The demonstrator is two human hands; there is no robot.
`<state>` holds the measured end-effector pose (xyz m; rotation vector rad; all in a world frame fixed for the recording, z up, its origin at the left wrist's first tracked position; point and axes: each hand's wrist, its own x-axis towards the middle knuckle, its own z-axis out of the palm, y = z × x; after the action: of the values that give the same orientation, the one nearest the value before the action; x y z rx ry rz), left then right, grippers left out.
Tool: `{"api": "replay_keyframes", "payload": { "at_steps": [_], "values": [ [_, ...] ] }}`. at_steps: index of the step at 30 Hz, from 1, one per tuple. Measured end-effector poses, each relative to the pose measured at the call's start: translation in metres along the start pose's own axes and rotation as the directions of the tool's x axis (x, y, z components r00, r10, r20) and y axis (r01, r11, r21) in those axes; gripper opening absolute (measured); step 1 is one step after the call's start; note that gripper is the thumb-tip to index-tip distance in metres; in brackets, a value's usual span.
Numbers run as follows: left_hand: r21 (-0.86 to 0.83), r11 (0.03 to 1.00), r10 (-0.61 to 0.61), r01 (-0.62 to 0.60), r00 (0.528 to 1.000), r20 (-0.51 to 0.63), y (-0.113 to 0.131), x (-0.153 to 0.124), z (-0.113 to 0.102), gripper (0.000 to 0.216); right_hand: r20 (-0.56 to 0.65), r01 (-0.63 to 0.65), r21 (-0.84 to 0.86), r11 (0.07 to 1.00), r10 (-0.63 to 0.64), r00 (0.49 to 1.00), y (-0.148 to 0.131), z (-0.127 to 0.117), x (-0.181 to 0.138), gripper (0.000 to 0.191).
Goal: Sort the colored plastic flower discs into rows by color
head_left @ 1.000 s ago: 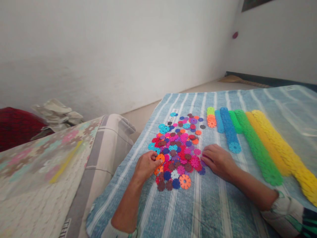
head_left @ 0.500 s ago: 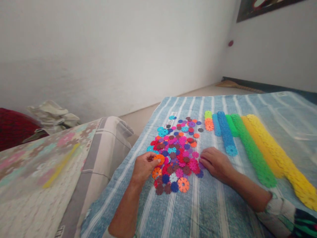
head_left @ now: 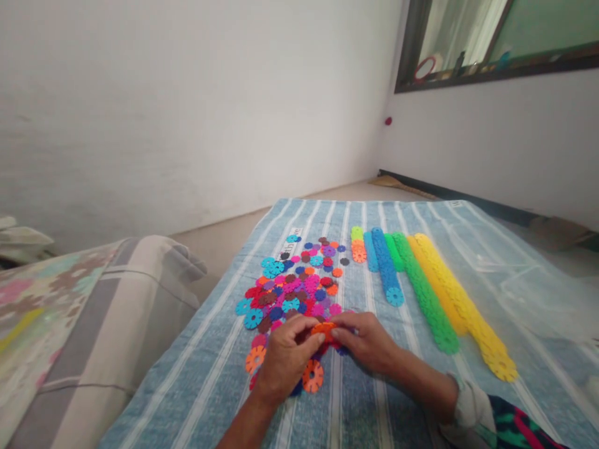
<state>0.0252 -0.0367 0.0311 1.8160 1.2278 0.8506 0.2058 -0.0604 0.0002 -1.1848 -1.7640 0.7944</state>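
Between my two hands is an orange notched plastic disc (head_left: 324,330), held over the near part of a loose pile. My left hand (head_left: 286,358) pinches its left side with thumb and forefinger. From the right, my right hand (head_left: 369,343) grips the other edge with its thumb and fingers. Beneath and beyond them spreads the pile of flower-shaped discs (head_left: 294,284) in pink, red, purple, brown, blue and orange. A loose orange disc (head_left: 312,376) lies just below the hands, and another orange disc (head_left: 255,360) is to their left.
Rows of overlapped discs lie to the right: a short lime-and-orange row (head_left: 359,249), blue rows (head_left: 386,268), green rows (head_left: 423,299) and yellow rows (head_left: 461,299). A clear plastic bag (head_left: 538,293) rests farther right on the striped cloth (head_left: 187,380). A covered bed (head_left: 116,299) stands left.
My left hand has carried the orange disc rightward off the pile. My right hand has come in from the pile's right side and taken hold of it too. The view has turned right.
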Motion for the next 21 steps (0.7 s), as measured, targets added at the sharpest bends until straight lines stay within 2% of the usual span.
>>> {"api": "replay_keyframes", "payload": {
  "at_steps": [3, 6, 8, 12, 14, 16, 18, 21],
  "values": [
    [-0.008, 1.000, -0.013, 0.013, 1.000, -0.007, -0.004, 0.001, 0.000, 0.016, 0.075, -0.042, 0.052, 0.998, 0.038, 0.996, 0.003, -0.003, 0.001, 0.024],
    [-0.067, 0.997, -0.046, 0.044, 0.998, -0.030, -0.009, 0.002, -0.001, 0.020, 0.118, -0.048, -0.008, 0.999, 0.048, 0.992, 0.003, -0.010, 0.003, 0.024],
    [-0.090, 0.995, -0.059, 0.053, 0.995, -0.075, -0.012, 0.003, -0.002, 0.021, 0.101, -0.049, -0.076, 0.996, 0.056, 0.993, 0.004, -0.020, 0.007, 0.024],
    [-0.111, 0.993, -0.057, 0.041, 0.987, -0.148, -0.019, 0.004, -0.004, 0.021, -0.028, -0.058, -0.315, 0.947, 0.052, 0.998, 0.013, -0.057, 0.033, 0.021],
    [-0.115, 0.992, -0.060, 0.041, 0.985, -0.162, -0.022, 0.004, -0.004, 0.021, -0.086, -0.137, -0.474, 0.870, 0.109, 0.990, 0.020, -0.078, 0.053, 0.023],
    [-0.115, 0.993, -0.056, 0.037, 0.984, -0.169, -0.024, 0.003, -0.004, 0.021, -0.127, -0.228, -0.645, 0.729, 0.191, 0.973, 0.027, -0.097, 0.074, 0.025],
    [-0.113, 0.993, -0.040, 0.020, 0.984, -0.176, -0.025, 0.002, -0.004, 0.021, -0.119, -0.246, -0.788, 0.564, 0.253, 0.960, 0.032, -0.109, 0.093, 0.027],
    [-0.104, 0.995, -0.019, -0.001, 0.982, -0.190, -0.025, 0.002, -0.004, 0.021, -0.095, -0.234, -0.850, 0.472, 0.298, 0.950, 0.038, -0.116, 0.113, 0.027]
  ]
}}
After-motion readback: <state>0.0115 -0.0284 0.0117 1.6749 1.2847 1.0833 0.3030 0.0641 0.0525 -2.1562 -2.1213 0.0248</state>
